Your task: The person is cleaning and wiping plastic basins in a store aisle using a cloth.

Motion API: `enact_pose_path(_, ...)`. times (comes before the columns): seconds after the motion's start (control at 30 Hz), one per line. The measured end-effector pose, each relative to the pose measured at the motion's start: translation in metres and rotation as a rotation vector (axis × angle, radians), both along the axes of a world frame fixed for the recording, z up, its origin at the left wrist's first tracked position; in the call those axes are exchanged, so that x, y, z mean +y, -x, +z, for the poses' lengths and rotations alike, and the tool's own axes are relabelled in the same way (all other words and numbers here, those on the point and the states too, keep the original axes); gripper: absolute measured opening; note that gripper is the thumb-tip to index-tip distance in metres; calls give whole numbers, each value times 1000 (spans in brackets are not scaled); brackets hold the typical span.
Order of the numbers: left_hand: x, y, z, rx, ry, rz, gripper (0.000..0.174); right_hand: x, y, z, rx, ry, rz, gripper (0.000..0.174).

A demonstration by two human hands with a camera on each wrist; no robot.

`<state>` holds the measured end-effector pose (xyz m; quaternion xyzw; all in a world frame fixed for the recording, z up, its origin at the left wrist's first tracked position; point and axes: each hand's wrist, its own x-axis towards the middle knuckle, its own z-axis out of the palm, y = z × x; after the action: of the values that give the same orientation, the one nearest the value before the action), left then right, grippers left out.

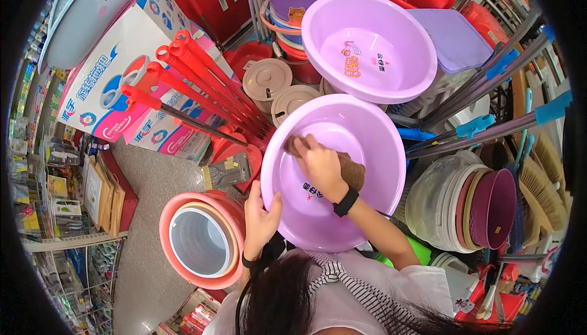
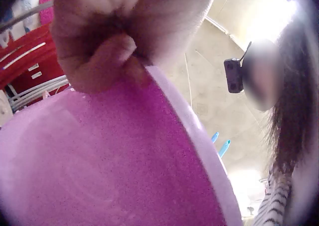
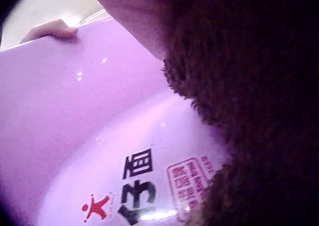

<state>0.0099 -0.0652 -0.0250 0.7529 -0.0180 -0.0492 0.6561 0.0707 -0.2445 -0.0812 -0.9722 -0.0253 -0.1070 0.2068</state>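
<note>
In the head view a purple basin (image 1: pixel 373 225) is tilted in front of the person. The left hand (image 1: pixel 262 217) grips its rim at the left; in the left wrist view the thumb and fingers of that hand (image 2: pixel 109 41) close over the rim of the basin (image 2: pixel 164 151). Inside the basin, the right hand (image 1: pixel 321 167) holds a brown cloth (image 1: pixel 353 173) against the inner wall. The right wrist view shows the fluffy cloth (image 3: pixel 249 96) close up, beside printed characters on the basin's bottom (image 3: pixel 139 186).
Another purple basin (image 1: pixel 391 41) lies just beyond. Red-handled poles (image 1: pixel 202 90) lean at the left, over stacked boxes (image 1: pixel 104 90). Nested baskets (image 1: pixel 202 243) stand on the floor at lower left. At the right are blue-tipped poles (image 1: pixel 520 121), stacked buckets (image 1: pixel 492 209) and brushes (image 1: pixel 541 182).
</note>
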Motion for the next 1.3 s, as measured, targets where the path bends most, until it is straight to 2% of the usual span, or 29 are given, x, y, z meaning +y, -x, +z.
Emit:
enact_pose_path(0.03, 2, 1, -3, 7, -3, 2, 15, 5, 2, -1, -28, -54, 98, 41)
enact_pose_path(0.17, 3, 0, -5, 12, -50, 27, 15, -1, 6, 2, -98, -83, 175, 38)
enact_pose_path(0.23, 3, 0, -4, 25, -56, 44, 14, -9, 4, 16, -38, -109, 118, 35)
enact_pose_path(0.3, 5, 1, -4, 71, -22, 58, 13, -21, -2, 11, -9, -20, -48, 30)
enact_pose_path(0.33, 5, 1, -5, 73, -24, 58, 13, -28, -5, 11, -18, 56, -117, 20)
enact_pose_path(0.37, 6, 0, -6, 56, -23, 57, 13, -36, -7, 9, -14, 54, -116, 20)
enact_pose_path(0.43, 8, -1, -5, 43, -25, 56, 13, -56, -8, 5, 81, 204, -205, 8)
enact_pose_path(0.5, 8, -3, 0, 136, -38, 13, 14, -70, -5, 6, 67, 225, -219, 5)
enact_pose_path(0.63, 3, -8, -3, 58, -20, 29, 15, -61, -6, 2, 54, 236, -222, 11)
enact_pose_path(0.7, 4, -11, -3, -11, -64, -21, 16, -44, -7, 2, 67, 229, -200, 5)
enact_pose_path(0.77, 3, -12, -2, -14, -82, -19, 16, -22, -3, 8, -6, 63, -33, 15)
enact_pose_path(0.83, 5, -11, 0, -17, -101, -21, 16, -3, 4, 10, 26, 42, 142, 22)
enact_pose_path(0.9, 7, -11, 2, 41, -90, 2, 17, 10, 20, 13, 29, 71, 182, 19)
enact_pose_path(0.97, 9, -9, 0, 50, -80, 13, 17, 12, 34, 11, 95, -1, 338, 17)
enact_pose_path(1.03, 9, -8, -4, 61, -69, 23, 17, 7, 38, 15, 81, 8, 343, 15)
enact_pose_path(1.1, 8, -6, -10, 33, -35, 22, 18, -5, 31, 20, 50, -7, 257, 16)
enact_pose_path(1.13, 7, -6, -8, 33, -34, 24, 18, -10, 22, 17, 64, -19, 126, 31)
enact_pose_path(1.17, 6, -7, -3, 21, -90, 7, 19, -19, 18, 19, -35, -74, 49, 21)
enact_pose_path(1.23, 3, -7, 0, 9, -148, -3, 19, -28, 11, 16, -33, -98, -2, 21)
enact_pose_path(1.3, 2, -8, -3, -1, -153, -5, 21, -25, 14, 14, -16, -99, 56, 23)
